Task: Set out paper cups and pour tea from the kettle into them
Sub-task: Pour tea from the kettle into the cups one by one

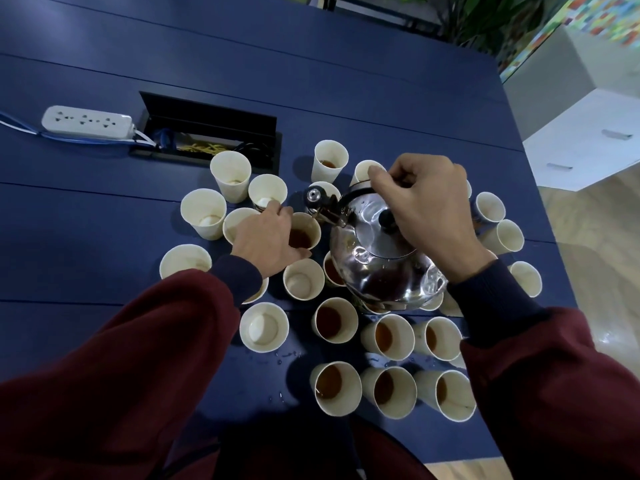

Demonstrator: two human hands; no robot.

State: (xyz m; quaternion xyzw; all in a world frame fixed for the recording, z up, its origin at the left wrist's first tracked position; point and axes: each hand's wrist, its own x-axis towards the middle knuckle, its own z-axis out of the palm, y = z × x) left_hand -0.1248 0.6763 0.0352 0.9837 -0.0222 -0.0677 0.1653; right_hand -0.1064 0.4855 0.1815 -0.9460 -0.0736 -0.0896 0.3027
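Here we are over the blue table [346, 81], and it is crowded with paper cups. Our right hand [429, 209] is clenched round the black handle [353, 195] of the shiny kettle [384, 265]. It holds the kettle up over the middle of the cluster, so the round body hides parts of several cups beneath it. The spout [313, 196] points away and to the left, ending just beside the held cup [304, 233].

Our left hand [266, 237] is grasping that cup, thumb on the near side and fingers curled round the far side of the rim. There is dark tea inside it. Whether anything is running from the spout right now, we cannot tell.

Down at the near edge we have two rows of filled cups [334, 323], brown tea showing in each. Off to the left stand the empty cups [230, 174], pale inside and set close together. To the right of the kettle are more cups [509, 237], with no tea visible in them. Beyond the spout, one far cup [327, 163] has a little tea at the bottom.

Drops of liquid [287, 355] glisten on the table between the near cups. Further left lies a white power strip [88, 123], just beside an open cable hatch [207, 136] set into the table. Past the right edge stands a white cabinet [581, 133].
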